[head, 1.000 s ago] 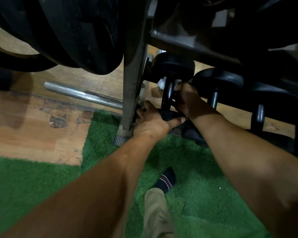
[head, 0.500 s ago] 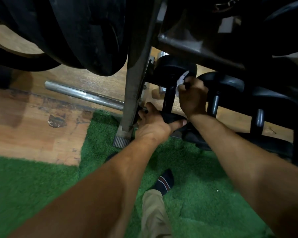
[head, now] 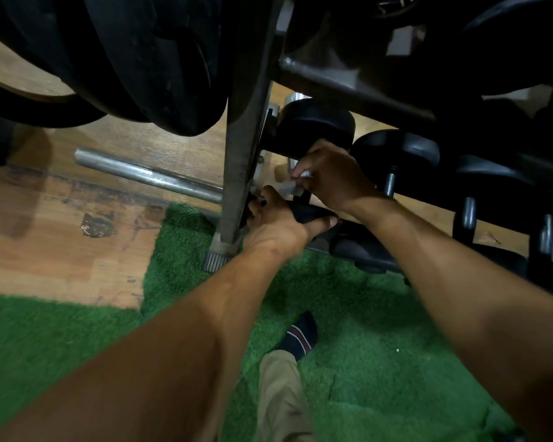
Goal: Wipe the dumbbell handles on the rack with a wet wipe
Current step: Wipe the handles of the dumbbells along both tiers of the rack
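A black dumbbell (head: pixel 316 126) lies at the left end of the rack's lowest shelf, its handle mostly hidden by my hands. My right hand (head: pixel 332 173) is wrapped round that handle with a white wet wipe (head: pixel 289 186) bunched under the fingers. My left hand (head: pixel 278 224) grips the dumbbell's near black head at the rack's front rail (head: pixel 498 218), thumb out to the right. More black dumbbells (head: pixel 396 151) with grey handles sit in a row to the right.
The rack's grey upright post (head: pixel 243 154) stands just left of my hands. Large black weight plates (head: pixel 141 59) hang above left. A steel bar (head: pixel 147 177) lies on the wooden floor. Green turf (head: pixel 364 330) and my socked foot (head: pixel 300 334) are below.
My right hand slid up to the far head with the wipe, then came back down the handle toward my left hand. The left hand stayed in place.
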Motion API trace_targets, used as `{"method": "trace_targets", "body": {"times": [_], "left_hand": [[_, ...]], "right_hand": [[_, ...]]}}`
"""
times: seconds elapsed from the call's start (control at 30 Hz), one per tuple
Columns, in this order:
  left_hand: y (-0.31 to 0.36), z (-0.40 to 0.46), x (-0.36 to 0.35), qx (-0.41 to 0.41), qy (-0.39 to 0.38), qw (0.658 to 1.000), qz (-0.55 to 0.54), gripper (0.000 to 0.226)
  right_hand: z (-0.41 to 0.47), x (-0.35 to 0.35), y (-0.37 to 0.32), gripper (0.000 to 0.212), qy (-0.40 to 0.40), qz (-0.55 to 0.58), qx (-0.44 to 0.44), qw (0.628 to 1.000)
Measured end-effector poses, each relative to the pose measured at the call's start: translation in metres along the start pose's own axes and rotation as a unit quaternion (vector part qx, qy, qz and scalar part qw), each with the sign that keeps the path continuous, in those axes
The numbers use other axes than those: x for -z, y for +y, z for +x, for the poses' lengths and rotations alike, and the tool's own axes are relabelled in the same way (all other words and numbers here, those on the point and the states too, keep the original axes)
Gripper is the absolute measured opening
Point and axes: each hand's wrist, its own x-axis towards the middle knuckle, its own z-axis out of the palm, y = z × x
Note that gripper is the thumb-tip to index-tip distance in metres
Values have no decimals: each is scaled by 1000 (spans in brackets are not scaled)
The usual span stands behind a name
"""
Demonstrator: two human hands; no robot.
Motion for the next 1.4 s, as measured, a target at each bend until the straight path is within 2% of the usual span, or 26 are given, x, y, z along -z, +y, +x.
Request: {"method": "trace_targets", "body": {"times": [0.17,0.27,0.33,0.43,0.57,0.67,0.73,0.8,0.87,0.97,1.03,1.1,1.2,1.27,1.4], "left_hand": [[-1,0,-1,-8,21,1000,-6,142],[-1,0,0,-10,14,1000,-3,140],[-1,1,-1,-11,11,1000,2,144],[-2,3,-1,-11,15,1000,14,147],[0,-4,2,-4,26,999,28,141],[2,-8,5,2,14,999,36,153],[4,-10,7,4,14,999,34,154],[6,-17,7,1,23,998,53,144],[9,-32,1,-19,68,990,121,128],[15,-58,-21,-112,171,950,236,101],[23,-74,-37,-170,194,933,253,92],[37,-85,-53,-211,187,923,261,86],[55,-92,-81,-243,143,914,292,85],[60,-91,-98,-229,104,921,297,90],[62,-87,-115,-182,87,931,304,98]], "right_hand": [[-13,12,7,13,-73,98,-32,992],[-24,16,9,17,-116,90,-43,988],[-29,16,14,18,-116,78,-44,989],[-40,15,22,13,-67,59,-54,995],[-61,16,42,14,34,70,-117,990],[-87,23,47,13,81,90,-138,983],[-103,23,51,7,123,204,-193,952],[-117,21,57,2,167,334,-263,890],[-126,21,60,7,207,436,-286,828],[-131,25,64,24,243,540,-288,752],[-135,28,66,32,246,571,-292,726],[-139,30,75,29,237,564,-294,734],[-147,37,89,18,209,508,-287,785],[-151,41,99,18,200,460,-284,817],[-147,49,112,8,153,301,-224,914]]}}
